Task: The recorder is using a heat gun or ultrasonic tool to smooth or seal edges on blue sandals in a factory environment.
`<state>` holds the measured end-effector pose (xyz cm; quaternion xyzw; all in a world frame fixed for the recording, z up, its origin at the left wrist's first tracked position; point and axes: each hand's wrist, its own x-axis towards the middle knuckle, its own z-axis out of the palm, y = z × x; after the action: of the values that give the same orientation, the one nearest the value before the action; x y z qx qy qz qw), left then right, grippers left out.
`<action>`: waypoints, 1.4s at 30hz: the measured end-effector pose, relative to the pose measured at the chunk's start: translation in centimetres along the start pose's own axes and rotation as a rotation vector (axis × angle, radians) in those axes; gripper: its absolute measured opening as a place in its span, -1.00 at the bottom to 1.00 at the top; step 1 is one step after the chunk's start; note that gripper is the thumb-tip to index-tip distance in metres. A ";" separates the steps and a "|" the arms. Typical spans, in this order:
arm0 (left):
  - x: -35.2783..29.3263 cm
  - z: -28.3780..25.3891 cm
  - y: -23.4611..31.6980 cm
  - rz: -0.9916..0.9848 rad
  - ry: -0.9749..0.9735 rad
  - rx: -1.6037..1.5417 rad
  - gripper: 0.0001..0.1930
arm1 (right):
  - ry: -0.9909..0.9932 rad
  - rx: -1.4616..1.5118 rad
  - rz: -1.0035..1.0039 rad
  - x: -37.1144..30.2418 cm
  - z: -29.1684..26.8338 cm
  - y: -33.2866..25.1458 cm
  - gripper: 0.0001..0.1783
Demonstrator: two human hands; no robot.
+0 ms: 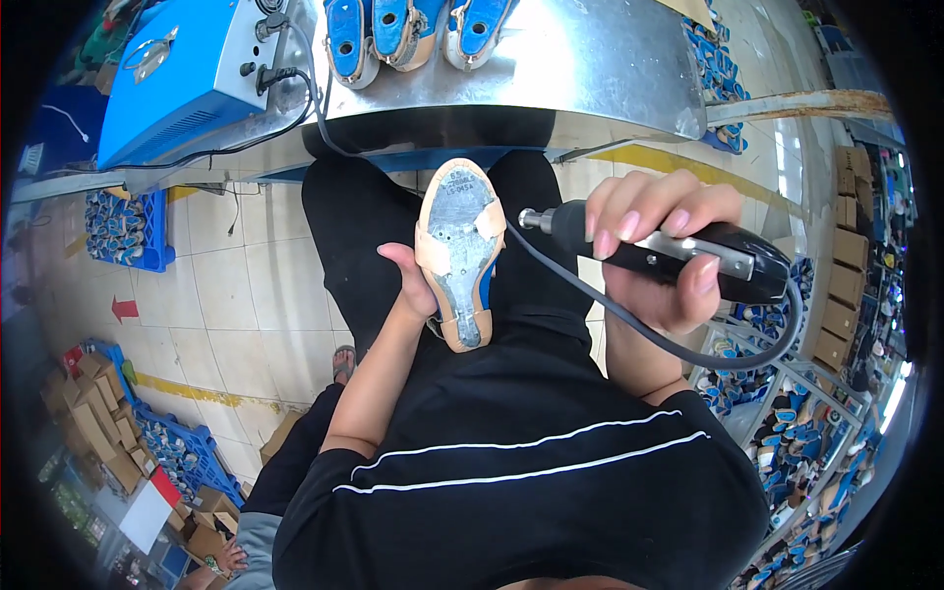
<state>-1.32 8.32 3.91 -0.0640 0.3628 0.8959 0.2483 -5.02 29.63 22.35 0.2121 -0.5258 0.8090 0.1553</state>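
Note:
My left hand [413, 280] supports a sandal on a blue last [460, 265], its grey underside turned up toward me. Tan strap ends are folded over that underside, and the thumb sticks out beside the shoe's edge. My right hand [664, 246] is wrapped round a black hand-held power tool [733, 258] with a grey metal plate on its side. The tool's metal tip [534, 219] points left, close to the shoe's right edge and seemingly apart from it. A thick grey cable [629, 313] loops from the tool's rear beneath my right hand.
A metal table [600, 64] stands in front of my knees, bearing a blue machine box [187, 79] with plugged cables and several blue lasts [393, 34]. Crates of shoes [128, 228] sit left, a loaded shoe rack [801, 433] right. Another person's hand [228, 558] shows lower left.

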 end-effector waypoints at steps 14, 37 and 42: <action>-0.2 -0.7 0.8 -0.030 -0.104 0.080 0.35 | -0.048 -0.075 0.031 -1.2 1.2 0.6 -0.60; 0.2 0.5 1.2 -0.008 -0.109 0.133 0.34 | 0.042 -0.102 0.086 -0.2 1.0 1.4 -0.76; 0.2 0.9 1.2 -0.029 -0.099 -0.062 0.36 | 0.223 0.008 -0.131 0.5 -2.8 0.4 -0.74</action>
<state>-2.06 8.25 5.23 -0.0328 0.3211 0.9051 0.2768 -6.09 32.06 21.30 0.1553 -0.4868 0.8178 0.2647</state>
